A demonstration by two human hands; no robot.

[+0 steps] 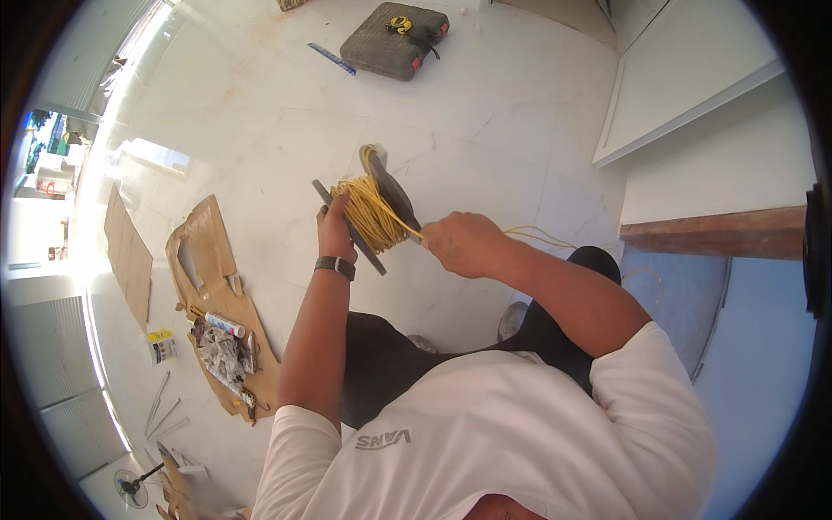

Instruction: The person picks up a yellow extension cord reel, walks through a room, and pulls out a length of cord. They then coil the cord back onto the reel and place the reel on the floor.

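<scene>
The reel (398,188) is held tilted above the white floor (511,121), in front of the person's knees. The left hand (336,230) grips its left flange, thumb against the wound cord; the right hand (468,245), closed in a fist, pinches the yellow cord (374,217), whose loose run trails right, past the right knee. Floor extends between reel and dark hard case (386,48), a blue ruler (332,59) beside it. Right limit: white panel (693,82) and wooden beam (711,233). Left: torn cardboard (212,238) carrying tools, near a tub (161,348).
</scene>
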